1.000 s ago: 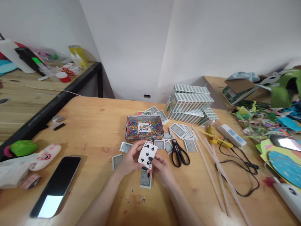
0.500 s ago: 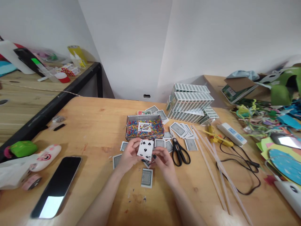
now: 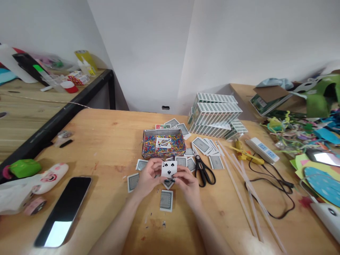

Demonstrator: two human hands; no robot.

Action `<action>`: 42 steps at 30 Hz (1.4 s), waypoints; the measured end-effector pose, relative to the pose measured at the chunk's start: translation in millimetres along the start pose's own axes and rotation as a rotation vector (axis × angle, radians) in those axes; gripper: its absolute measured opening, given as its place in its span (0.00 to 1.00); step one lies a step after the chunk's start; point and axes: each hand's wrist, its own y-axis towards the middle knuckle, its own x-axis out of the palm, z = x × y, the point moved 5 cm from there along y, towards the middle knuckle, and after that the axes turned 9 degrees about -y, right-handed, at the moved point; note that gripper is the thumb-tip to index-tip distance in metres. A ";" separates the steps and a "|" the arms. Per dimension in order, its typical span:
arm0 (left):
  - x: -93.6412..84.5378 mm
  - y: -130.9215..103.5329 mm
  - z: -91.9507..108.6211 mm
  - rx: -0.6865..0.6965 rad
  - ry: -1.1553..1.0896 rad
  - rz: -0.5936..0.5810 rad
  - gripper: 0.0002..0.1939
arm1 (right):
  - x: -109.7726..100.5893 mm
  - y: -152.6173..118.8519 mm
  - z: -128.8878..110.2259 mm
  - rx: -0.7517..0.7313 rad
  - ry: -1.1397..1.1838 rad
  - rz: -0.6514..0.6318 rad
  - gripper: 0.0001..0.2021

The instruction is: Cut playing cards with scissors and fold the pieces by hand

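Between both hands is a five of spades playing card (image 3: pixel 169 168), its face toward me. My left hand (image 3: pixel 149 179) pinches the card's left side, and my right hand (image 3: pixel 188 182) grips it from the right, thumbs along the lower part. Fingers cover its lower edge. Just beyond stands an open box (image 3: pixel 145 149) with a colourful speckled inside, a face card (image 3: pixel 163 142) lying in it. Cards lie face down around my hands, among them one card (image 3: pixel 166 200) nearer to me and another (image 3: pixel 133 182) left of my left hand.
Black scissors (image 3: pixel 204 171) lie right of my right hand. Farther right are clear glue sticks (image 3: pixel 239 191), a yellow glue gun (image 3: pixel 245 154) and a power strip (image 3: pixel 261 150). Stacked card boxes (image 3: pixel 216 113) stand at the back. A phone (image 3: pixel 65 209) lies at left.
Both hands have drawn closer together, and the right hand has taken a fuller grip on the card. The card has shifted slightly right and tilted, so its lower part is now covered.
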 end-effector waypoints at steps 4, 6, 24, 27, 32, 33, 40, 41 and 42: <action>0.0 -0.9 2.1 -0.018 0.038 0.038 0.25 | -1.6 -0.4 1.1 0.008 -0.014 0.032 0.03; 0.5 -1.0 2.8 -0.042 0.065 0.046 0.25 | -1.9 -0.1 2.8 0.010 0.000 0.031 0.03; 8.4 -4.9 -1.4 -0.164 0.307 0.146 0.11 | -7.7 0.6 14.2 0.071 -0.041 0.131 0.07; 14.9 -7.6 -3.9 -0.210 0.256 0.152 0.13 | -8.3 -0.7 15.5 0.103 -0.045 0.161 0.09; 15.3 -11.2 -6.0 -0.221 0.293 0.225 0.08 | -6.5 -5.0 14.4 0.174 0.035 0.238 0.11; 14.7 -11.6 -6.6 -0.223 0.294 0.230 0.08 | -5.9 -5.5 14.0 0.183 0.050 0.242 0.11; 12.9 -13.8 -6.2 -0.205 0.274 0.243 0.08 | -5.2 -6.0 17.6 0.217 0.113 0.258 0.11; 13.3 -14.3 -6.3 -0.201 0.266 0.251 0.08 | -4.6 -5.7 18.7 0.220 0.155 0.266 0.10; 13.5 -14.9 -6.6 -0.194 0.256 0.268 0.08 | -3.3 -5.4 19.9 0.226 0.213 0.265 0.10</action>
